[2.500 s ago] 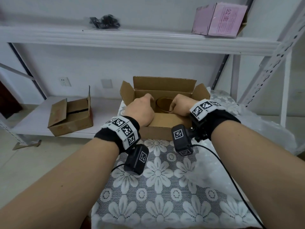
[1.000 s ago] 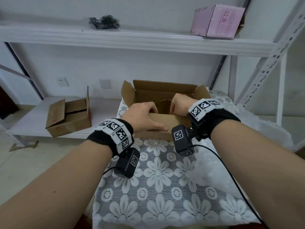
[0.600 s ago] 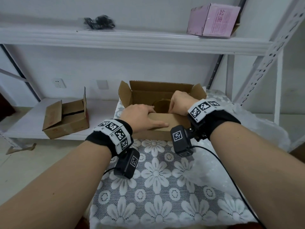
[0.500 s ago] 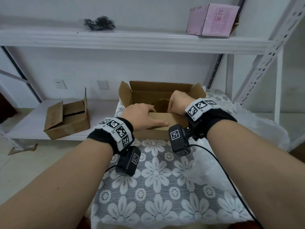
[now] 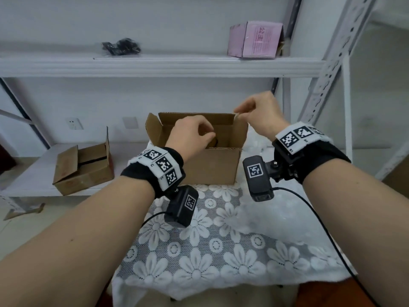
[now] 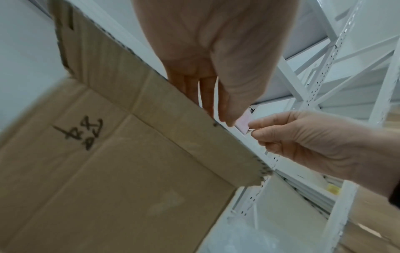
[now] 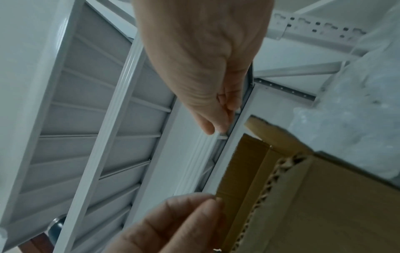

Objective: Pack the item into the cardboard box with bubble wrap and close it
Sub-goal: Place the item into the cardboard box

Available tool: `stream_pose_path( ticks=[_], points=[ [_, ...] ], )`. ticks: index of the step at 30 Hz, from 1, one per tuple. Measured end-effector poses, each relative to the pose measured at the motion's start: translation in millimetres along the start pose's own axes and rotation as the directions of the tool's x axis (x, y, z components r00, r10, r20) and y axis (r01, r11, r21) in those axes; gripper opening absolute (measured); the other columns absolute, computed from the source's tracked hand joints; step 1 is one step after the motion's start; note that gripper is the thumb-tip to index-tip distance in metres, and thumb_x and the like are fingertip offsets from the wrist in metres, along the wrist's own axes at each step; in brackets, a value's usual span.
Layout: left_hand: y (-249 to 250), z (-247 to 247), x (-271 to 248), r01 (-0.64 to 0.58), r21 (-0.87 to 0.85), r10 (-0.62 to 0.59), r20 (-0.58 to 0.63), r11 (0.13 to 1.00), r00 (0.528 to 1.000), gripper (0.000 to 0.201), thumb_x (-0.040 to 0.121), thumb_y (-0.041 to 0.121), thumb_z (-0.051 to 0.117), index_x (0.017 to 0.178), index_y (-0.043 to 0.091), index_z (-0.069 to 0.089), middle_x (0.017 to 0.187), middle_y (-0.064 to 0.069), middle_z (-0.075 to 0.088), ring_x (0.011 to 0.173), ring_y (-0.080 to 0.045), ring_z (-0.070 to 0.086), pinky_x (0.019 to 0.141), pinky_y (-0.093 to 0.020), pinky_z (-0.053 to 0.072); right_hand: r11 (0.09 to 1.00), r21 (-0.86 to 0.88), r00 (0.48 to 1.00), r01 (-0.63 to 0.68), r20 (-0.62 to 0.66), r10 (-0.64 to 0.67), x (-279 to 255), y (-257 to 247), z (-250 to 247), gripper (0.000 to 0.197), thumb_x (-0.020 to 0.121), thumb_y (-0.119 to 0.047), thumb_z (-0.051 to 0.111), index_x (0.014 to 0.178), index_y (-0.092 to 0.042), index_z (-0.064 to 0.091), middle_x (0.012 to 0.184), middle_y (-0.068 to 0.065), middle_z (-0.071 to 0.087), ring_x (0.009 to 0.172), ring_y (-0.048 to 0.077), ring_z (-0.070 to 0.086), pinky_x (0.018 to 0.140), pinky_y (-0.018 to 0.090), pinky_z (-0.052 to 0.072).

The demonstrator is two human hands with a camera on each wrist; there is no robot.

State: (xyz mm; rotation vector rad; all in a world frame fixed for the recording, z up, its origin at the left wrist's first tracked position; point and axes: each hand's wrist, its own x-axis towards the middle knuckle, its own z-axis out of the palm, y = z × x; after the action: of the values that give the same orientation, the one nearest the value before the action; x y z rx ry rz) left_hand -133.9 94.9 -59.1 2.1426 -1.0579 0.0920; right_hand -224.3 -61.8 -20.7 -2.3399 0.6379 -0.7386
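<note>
The brown cardboard box (image 5: 212, 167) stands open on the table with its flaps up. My left hand (image 5: 208, 135) is at the near rim; its fingers reach behind the near flap (image 6: 173, 119) while the thumb stays in front, gripping it. My right hand (image 5: 240, 114) is raised at the box's far right top corner, and thumb and forefinger pinch the flap corner (image 7: 253, 123) there. Only a dark sliver of the item (image 5: 215, 141) shows inside, behind my left hand. Bubble wrap (image 5: 261, 144) lies right of the box.
A flowered lace cloth (image 5: 199, 251) covers the table. A smaller open carton (image 5: 84, 167) sits on the low shelf at left. On the upper shelf are a pink box (image 5: 256, 39) and a black bundle (image 5: 121, 46). A white rack post (image 5: 327, 74) rises at right.
Both hands have come up out of the box. The left no longer presses the near flap flat and now grips it; the right rose to the far right flap corner.
</note>
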Motion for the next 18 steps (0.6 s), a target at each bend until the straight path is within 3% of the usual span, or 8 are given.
stream_pose_path(
  ticks=[5,9,12,15,18],
  points=[
    [23,15,-9,0.003,-0.166,-0.038,-0.211,0.986,0.977,0.015,0.088,0.03,0.065,0.077,0.02,0.06,0.071,0.005,0.06,0.067,-0.007,0.054,0.067,-0.019,0.047,0.982,0.137,0.989,-0.127,-0.062,0.136,-17,24,-15,0.01,0.08,-0.007,0.073,0.076,-0.016,0.071,0.069,-0.004,0.064,0.06,0.006,0.057,0.057,0.018,0.044],
    [28,29,-20,0.013,-0.214,-0.075,-0.281,0.977,0.957,0.026,0.087,0.026,0.06,0.064,0.019,0.051,0.054,0.007,0.047,0.053,-0.01,0.043,0.062,-0.027,0.045,0.955,0.128,0.964,-0.267,0.029,0.266,-36,43,-16,0.006,0.082,-0.014,0.073,0.076,-0.011,0.071,0.067,0.001,0.068,0.056,0.006,0.055,0.048,0.017,0.038],
    [26,41,-29,0.006,-0.165,-0.036,-0.179,0.986,0.983,0.035,0.086,0.024,0.059,0.055,0.02,0.043,0.049,0.008,0.043,0.049,-0.011,0.04,0.064,-0.032,0.048,0.936,0.117,0.94,-0.331,0.129,0.316,-50,59,-12,0.014,0.087,-0.013,0.067,0.072,-0.011,0.068,0.061,0.003,0.067,0.053,0.007,0.054,0.051,0.018,0.039],
    [21,51,-35,0.038,-0.14,-0.04,-0.01,0.989,0.999,0.04,0.087,0.023,0.061,0.053,0.018,0.041,0.051,0.006,0.043,0.05,-0.012,0.04,0.067,-0.035,0.05,0.913,0.127,0.92,-0.389,0.107,0.377,-59,72,-7,0.013,0.09,-0.005,0.055,0.087,-0.006,0.067,0.062,0.006,0.068,0.055,0.011,0.057,0.061,0.026,0.05],
    [15,57,-40,0.135,-0.039,-0.121,0.246,0.99,0.962,0.036,0.089,0.031,0.063,0.061,0.015,0.048,0.062,0.003,0.05,0.055,-0.01,0.045,0.07,-0.029,0.05,0.875,0.194,0.891,-0.443,-0.008,0.453,-59,88,-5,0.027,0.086,0.003,0.048,0.102,-0.009,0.066,0.083,0.01,0.072,0.078,0.021,0.064,0.082,0.035,0.051]
  ],
)
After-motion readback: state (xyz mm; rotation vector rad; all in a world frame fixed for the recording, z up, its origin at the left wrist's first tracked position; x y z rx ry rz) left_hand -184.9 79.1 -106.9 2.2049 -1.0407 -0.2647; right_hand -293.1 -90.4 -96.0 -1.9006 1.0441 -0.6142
